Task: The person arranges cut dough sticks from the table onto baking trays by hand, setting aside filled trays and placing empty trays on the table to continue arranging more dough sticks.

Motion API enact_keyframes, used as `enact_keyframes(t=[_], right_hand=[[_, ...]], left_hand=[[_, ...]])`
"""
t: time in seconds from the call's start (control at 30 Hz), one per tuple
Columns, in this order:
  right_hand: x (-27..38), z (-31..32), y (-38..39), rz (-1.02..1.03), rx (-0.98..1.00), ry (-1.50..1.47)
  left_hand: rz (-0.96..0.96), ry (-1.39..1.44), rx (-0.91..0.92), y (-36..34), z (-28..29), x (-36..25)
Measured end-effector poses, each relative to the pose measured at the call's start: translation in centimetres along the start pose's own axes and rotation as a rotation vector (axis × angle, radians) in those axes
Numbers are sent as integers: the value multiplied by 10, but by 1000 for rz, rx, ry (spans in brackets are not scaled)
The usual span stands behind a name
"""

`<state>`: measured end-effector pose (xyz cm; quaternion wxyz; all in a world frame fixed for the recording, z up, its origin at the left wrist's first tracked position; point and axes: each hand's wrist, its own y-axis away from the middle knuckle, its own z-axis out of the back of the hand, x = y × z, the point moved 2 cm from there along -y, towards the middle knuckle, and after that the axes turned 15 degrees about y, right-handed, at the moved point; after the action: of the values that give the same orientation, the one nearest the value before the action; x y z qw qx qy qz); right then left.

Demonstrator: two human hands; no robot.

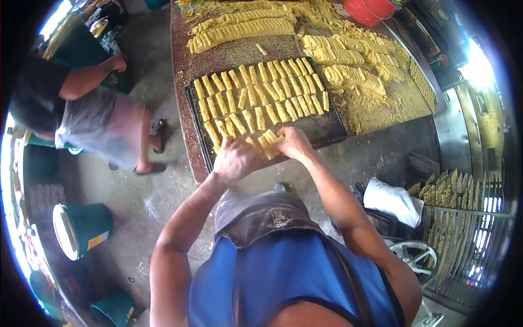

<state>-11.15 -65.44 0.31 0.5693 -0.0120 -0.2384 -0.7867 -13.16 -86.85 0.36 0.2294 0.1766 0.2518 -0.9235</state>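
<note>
A dark baking tray [332, 128] lies on the table before me, with yellow dough sticks [249, 118] laid across it in rows. Over its near edge, my right hand [294, 144] grips a small bunch of dough sticks [265, 145] between thumb and fingers. To the left of that bunch is my left hand [236, 159], its fingers curled at the near end of the front row. A dough stick appears pinched there, partly hidden by the fingers. The near left part of the tray is covered by this hand.
Long rows of cut dough [242, 34] and more piles [354, 79] lie on the crumb-strewn brown table [188, 144]. A red bucket [370, 11] stands at the far right. Another person [81, 103] is at the left. Green buckets [92, 226] and a white sack [391, 201] are nearby.
</note>
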Motion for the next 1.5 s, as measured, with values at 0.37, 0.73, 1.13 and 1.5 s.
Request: enact_keyframes(t=[0.37,0.73,1.13,1.5], right_hand=[[-22,13,-10,154,35,96],[-26,23,-10,160,104,145],[-57,11,-7,44,-221,-119],[-193,136,-37,-235,-471,-466]], left_hand=[[471,-47,-243,-31,-4,-8],[394,91,-105,-25,-30,-34],[287,245,-105,-57,-42,-28],[318,149,-194,-80,-27,-24]])
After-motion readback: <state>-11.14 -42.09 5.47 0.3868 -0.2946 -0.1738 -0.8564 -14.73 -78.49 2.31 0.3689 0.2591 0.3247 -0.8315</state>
